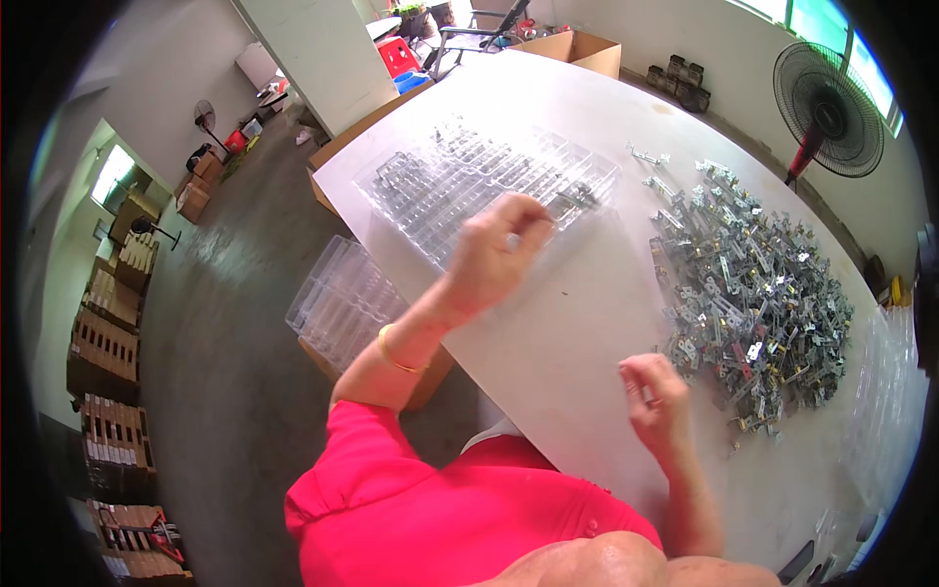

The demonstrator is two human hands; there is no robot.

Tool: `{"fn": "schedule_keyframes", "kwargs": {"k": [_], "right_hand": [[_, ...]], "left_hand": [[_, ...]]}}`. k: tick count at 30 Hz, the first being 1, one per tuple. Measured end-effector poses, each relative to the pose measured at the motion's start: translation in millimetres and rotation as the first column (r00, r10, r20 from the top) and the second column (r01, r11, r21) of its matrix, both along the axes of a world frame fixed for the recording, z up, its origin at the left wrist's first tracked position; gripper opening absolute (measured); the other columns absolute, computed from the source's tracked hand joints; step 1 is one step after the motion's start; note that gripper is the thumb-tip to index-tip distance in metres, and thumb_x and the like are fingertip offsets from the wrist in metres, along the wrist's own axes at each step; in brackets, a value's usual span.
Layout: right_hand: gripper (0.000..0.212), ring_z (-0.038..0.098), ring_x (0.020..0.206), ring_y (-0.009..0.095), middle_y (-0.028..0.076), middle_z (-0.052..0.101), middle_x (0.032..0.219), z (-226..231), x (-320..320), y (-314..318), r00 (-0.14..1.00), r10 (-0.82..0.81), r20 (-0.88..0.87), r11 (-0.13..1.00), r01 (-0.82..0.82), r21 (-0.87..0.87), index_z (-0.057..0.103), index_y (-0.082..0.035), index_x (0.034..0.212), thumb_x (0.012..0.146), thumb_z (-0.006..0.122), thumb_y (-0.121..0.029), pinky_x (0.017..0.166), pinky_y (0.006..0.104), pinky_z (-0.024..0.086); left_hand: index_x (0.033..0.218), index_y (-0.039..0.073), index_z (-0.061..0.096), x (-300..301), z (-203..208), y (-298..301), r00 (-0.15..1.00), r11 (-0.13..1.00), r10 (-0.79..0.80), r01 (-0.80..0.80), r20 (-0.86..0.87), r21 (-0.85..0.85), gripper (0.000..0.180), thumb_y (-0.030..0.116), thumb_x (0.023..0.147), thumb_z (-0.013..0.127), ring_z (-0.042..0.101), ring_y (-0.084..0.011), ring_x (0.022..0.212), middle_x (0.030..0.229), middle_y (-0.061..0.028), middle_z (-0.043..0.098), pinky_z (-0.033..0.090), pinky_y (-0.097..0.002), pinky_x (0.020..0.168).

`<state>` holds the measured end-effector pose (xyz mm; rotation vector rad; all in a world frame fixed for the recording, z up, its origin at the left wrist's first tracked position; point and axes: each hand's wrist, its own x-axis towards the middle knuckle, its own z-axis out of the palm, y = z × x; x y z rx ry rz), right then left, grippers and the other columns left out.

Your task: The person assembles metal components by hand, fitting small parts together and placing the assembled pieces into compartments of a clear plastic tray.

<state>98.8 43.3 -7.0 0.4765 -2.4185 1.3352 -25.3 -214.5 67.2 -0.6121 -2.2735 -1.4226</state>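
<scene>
Closest to the lens is a bright pink-red shirt (421, 509), filling the bottom of the view, with both bare arms coming out over a white counter (572, 352). The left hand (499, 249) is up over the near right side of some clear plastic compartment trays (425, 235), and there's a yellow bangle (383, 344) on that arm. Its fingers are curled in with the tips near each other, but it's blurry there, so I honestly can't tell if they're clamped on a piece or just together.

Right hand (653, 391) is low over the counter, just beside the left edge of a big messy pile of small metal brackets (753, 293). Thumb and fingers are bent toward each other; can't tell if anything's between them. The pile takes up the right side of the counter, mostly silver with some brassy bits, and more metal parts sit in rows in the trays.

Off the counter's left edge there's a stack of similar clear trays (342, 298) with a cardboard box (430, 377) under it. Black fan (829, 108) at upper right, stacked cartons (103, 352) far left.
</scene>
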Motion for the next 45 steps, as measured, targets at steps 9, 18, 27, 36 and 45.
{"fn": "schedule_keyframes", "kwargs": {"k": [9, 18, 27, 36, 45], "right_hand": [[0.013, 0.067, 0.077, 0.030, 0.010, 0.069, 0.086, -44.0, 10.3, -31.5, 0.982, 0.156, -0.106, 0.977, -0.138, 0.161, 0.069, -0.007, 0.091, 0.079, 0.073, -0.002, 0.069, 0.0404, 0.054], [0.013, 0.064, 0.070, 0.029, 0.009, 0.067, 0.079, -44.7, 5.5, -57.4, 0.970, 0.216, -0.112, 0.960, -0.190, 0.205, 0.070, -0.009, 0.087, 0.076, 0.072, -0.002, 0.066, 0.0396, 0.052], [0.017, 0.065, 0.071, 0.028, 0.007, 0.066, 0.079, -46.5, 4.4, -61.1, 0.971, 0.225, -0.087, 0.941, -0.193, 0.277, 0.071, -0.010, 0.087, 0.072, 0.072, -0.003, 0.064, 0.0389, 0.052], [0.018, 0.064, 0.072, 0.028, 0.007, 0.065, 0.081, -44.1, 4.3, -61.4, 0.976, 0.212, -0.041, 0.937, -0.191, 0.292, 0.069, -0.010, 0.090, 0.073, 0.070, -0.005, 0.066, 0.0388, 0.052], [0.014, 0.064, 0.072, 0.027, 0.006, 0.064, 0.081, -45.2, 3.3, -61.7, 0.977, 0.210, -0.038, 0.942, -0.192, 0.274, 0.067, -0.010, 0.087, 0.073, 0.067, -0.007, 0.066, 0.0389, 0.051]], "left_hand": [[0.100, 0.000, 0.072, -73.2, 15.5, -154.8, 0.846, 0.846, 0.533, -0.533, 0.014, -0.017, 0.017, 0.014, 0.092, 0.072, 0.066, -0.0135, 0.075, 0.086, -0.0076, 0.073, 0.053, -0.0285, 0.069], [0.091, 0.005, 0.076, -204.2, -0.6, -196.6, 0.828, 0.781, 0.560, -0.532, -0.010, -0.328, 0.022, 0.026, 0.085, 0.074, 0.069, -0.0206, 0.068, 0.074, -0.0104, 0.072, 0.053, -0.0347, 0.068], [0.090, 0.008, 0.075, -277.6, -23.0, -171.8, 0.750, 0.711, 0.635, -0.474, 0.184, -0.519, 0.023, 0.029, 0.083, 0.076, 0.072, -0.0271, 0.089, 0.087, -0.0138, 0.076, 0.055, -0.0382, 0.085], [0.094, 0.009, 0.076, -301.4, -39.2, -162.6, 0.771, 0.626, 0.631, -0.436, 0.091, -0.647, 0.022, 0.029, 0.085, 0.074, 0.070, -0.0311, 0.100, 0.100, -0.0152, 0.075, 0.054, -0.0404, 0.091], [0.099, 0.007, 0.076, -302.9, -42.2, -154.7, 0.768, 0.573, 0.638, -0.425, 0.056, -0.700, 0.023, 0.027, 0.087, 0.074, 0.070, -0.0322, 0.104, 0.103, -0.0159, 0.074, 0.053, -0.0412, 0.094]]}}
